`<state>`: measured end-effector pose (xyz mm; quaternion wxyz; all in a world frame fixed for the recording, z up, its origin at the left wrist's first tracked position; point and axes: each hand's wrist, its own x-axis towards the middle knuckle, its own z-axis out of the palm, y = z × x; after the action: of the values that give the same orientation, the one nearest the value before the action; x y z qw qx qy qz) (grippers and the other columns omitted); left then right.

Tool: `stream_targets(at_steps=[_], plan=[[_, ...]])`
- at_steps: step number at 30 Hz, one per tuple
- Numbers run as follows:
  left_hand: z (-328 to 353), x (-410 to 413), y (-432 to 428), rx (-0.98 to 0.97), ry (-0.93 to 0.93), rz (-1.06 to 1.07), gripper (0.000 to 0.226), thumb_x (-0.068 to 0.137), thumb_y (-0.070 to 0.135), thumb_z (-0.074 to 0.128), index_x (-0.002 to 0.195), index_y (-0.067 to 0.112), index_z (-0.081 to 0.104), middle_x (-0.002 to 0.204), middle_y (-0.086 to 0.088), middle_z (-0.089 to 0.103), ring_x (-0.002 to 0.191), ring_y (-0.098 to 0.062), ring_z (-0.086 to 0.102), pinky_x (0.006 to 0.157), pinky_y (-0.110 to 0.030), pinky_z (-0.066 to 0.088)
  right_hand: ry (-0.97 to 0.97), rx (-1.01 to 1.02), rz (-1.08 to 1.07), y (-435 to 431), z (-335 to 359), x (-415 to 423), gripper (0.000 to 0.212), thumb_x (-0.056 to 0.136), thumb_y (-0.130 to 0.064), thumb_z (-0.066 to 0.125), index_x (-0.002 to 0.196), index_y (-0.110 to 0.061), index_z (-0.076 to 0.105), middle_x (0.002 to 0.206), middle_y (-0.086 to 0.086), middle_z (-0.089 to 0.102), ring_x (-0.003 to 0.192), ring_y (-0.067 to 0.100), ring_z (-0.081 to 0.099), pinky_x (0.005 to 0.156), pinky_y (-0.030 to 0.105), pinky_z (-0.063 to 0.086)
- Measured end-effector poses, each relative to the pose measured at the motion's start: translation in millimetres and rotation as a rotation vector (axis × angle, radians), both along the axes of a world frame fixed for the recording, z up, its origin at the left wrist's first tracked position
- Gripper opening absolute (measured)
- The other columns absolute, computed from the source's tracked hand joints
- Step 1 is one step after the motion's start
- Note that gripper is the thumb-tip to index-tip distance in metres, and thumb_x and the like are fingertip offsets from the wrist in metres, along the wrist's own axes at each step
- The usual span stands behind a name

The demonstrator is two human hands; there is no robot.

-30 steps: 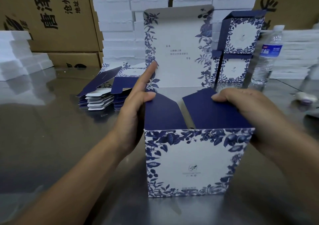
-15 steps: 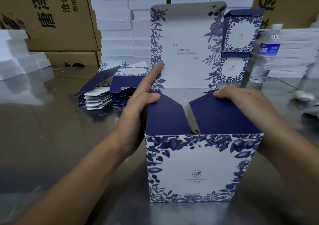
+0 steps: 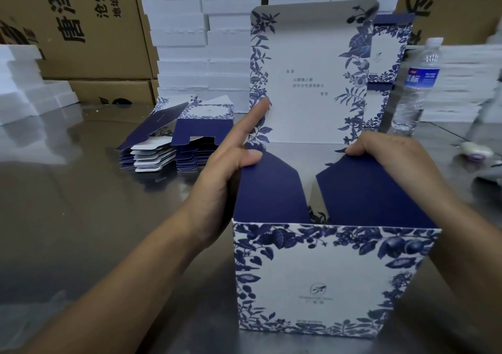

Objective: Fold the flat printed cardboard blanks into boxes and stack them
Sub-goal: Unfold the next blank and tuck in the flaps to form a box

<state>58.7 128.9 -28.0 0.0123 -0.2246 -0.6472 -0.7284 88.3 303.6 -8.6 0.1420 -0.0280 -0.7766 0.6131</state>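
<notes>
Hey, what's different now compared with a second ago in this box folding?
The box has slid a little toward the person, held between the left hand and right hand. Nothing was newly gripped or released. Unchanged: navy side flaps pressed inward, lid upright with the left index finger against it, flat blanks and water bottle in place.
</notes>
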Motion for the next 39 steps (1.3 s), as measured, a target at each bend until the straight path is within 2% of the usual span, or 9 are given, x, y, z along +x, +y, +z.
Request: stream_targets(at_steps=[8,14,15,16,19,25,28,29,39], plan=[[-17,12,-10,0.196,0.022,-0.012,0.037,0.077,0.016,0.066,0.103,0.042,0.069,0.086,0.008,0.058,0.069,-0.008,0.054,0.065,-0.017,0.049,0.020,-0.083,-0.017,1,-5,-7,0.016,0.084,-0.018,0.063,0.070,-0.023,0.059,0.051,-0.016,0.059,0.038,-0.008,0.050,0.036,0.006,0.034],[-8,11,-6,0.294,-0.029,0.201,0.025,0.088,0.007,0.051,0.106,0.025,0.050,0.065,0.010,0.064,0.061,-0.003,0.061,0.055,-0.013,0.049,0.079,-0.216,0.077,-8,-9,0,0.013,0.092,-0.026,0.053,0.087,-0.027,0.065,0.066,0.008,0.066,0.043,0.005,0.053,0.042,0.001,0.036],[-3,8,-6,0.261,-0.037,0.233,0.024,0.095,0.002,0.041,0.110,0.020,0.046,0.068,0.015,0.068,0.065,0.002,0.063,0.054,-0.008,0.046,0.078,-0.218,0.078,-9,-10,0,0.017,0.095,-0.029,0.048,0.091,-0.023,0.064,0.082,0.017,0.062,0.055,-0.011,0.023,0.040,0.001,0.035],[1,4,-8,0.285,-0.060,0.243,0.023,0.099,0.000,0.031,0.113,0.015,0.042,0.084,0.015,0.071,0.077,0.004,0.065,0.056,-0.005,0.043,0.066,-0.231,0.082,-11,-10,0,0.020,0.096,-0.031,0.044,0.092,-0.022,0.061,0.097,0.014,0.055,0.082,0.006,0.044,0.039,0.000,0.034],[5,1,-14,0.233,-0.044,0.218,0.031,0.103,0.006,0.014,0.103,0.010,0.045,0.090,0.012,0.062,0.070,0.011,0.060,0.054,-0.004,0.041,0.076,-0.227,0.106,-12,-11,0,0.023,0.097,-0.029,0.044,0.078,-0.021,0.056,0.068,0.014,0.055,0.051,0.000,0.061,0.038,0.001,0.035],[0,8,-6,0.355,-0.140,0.152,0.027,0.100,0.026,0.034,0.081,0.024,0.053,0.080,0.013,0.065,0.074,-0.003,0.062,0.062,-0.011,0.050,0.139,-0.307,0.172,-13,-15,1,0.023,0.095,-0.019,0.050,0.076,-0.023,0.062,0.056,-0.018,0.061,0.048,-0.010,0.054,0.045,0.002,0.039],[-13,16,-10,0.433,-0.155,0.043,0.040,0.093,0.040,0.038,0.068,0.020,0.062,0.098,-0.003,0.072,0.095,-0.018,0.067,0.088,-0.031,0.050,0.054,-0.334,0.242,-14,-13,-5,0.034,0.100,-0.027,0.036,0.080,-0.021,0.063,0.113,-0.003,0.056,0.065,-0.005,0.065,0.052,0.007,0.045],[-14,16,-11,0.433,-0.177,0.034,0.037,0.087,0.041,0.043,0.064,0.019,0.060,0.107,-0.006,0.070,0.099,-0.022,0.065,0.087,-0.034,0.050,0.034,-0.347,0.248,-12,-14,-6,0.038,0.100,-0.033,0.034,0.080,-0.021,0.065,0.085,-0.002,0.045,0.064,0.002,0.066,0.054,0.010,0.047],[-3,5,-22,0.253,-0.191,0.134,0.021,0.084,0.000,0.054,0.089,0.019,0.062,0.083,0.003,0.074,0.064,-0.009,0.068,0.056,-0.018,0.054,0.136,-0.183,0.229,-2,-8,-6,0.012,0.075,-0.034,0.067,0.076,-0.025,0.074,0.080,-0.015,0.070,0.074,-0.004,0.063,0.066,0.013,0.046]])
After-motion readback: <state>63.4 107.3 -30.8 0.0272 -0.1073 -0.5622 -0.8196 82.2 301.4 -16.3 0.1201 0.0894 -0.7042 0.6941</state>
